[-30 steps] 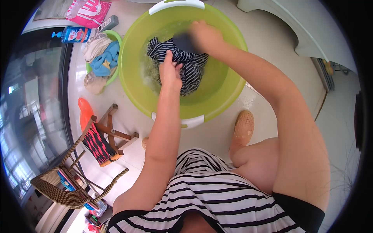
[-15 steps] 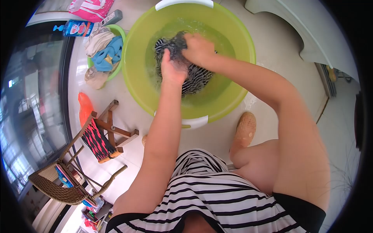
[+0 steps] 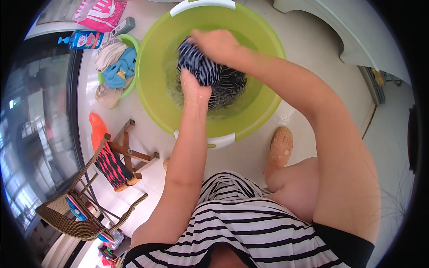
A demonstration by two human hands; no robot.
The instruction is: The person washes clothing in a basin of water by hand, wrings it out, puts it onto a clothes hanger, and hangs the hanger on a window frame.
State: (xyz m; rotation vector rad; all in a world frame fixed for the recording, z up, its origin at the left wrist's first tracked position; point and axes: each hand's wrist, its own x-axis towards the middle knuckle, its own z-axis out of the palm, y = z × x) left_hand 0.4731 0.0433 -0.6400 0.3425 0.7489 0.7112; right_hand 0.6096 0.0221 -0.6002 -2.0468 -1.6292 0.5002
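A dark cloth with thin white stripes [image 3: 201, 67] is bunched over the water in a large green tub [image 3: 154, 85]. My left hand [image 3: 195, 87] holds its near side from below, the fingers hidden under the fabric. My right hand [image 3: 216, 46], a little blurred, grips the upper edge of the bunch with curled fingers. The rest of the cloth lies wet in the water to the right, below my right wrist.
Left of the tub stands a small green basket [image 3: 132, 90] of clothes, beside a blue bottle [image 3: 86, 39] and a pink bag [image 3: 100, 15]. A folding stool [image 3: 115, 164] and a wicker chair [image 3: 67, 219] are nearer. White furniture [image 3: 330, 27] stands at the right.
A bunch of the striped cloth has come up out of the water between my hands. My right hand has shifted left, to the bunch's upper edge.
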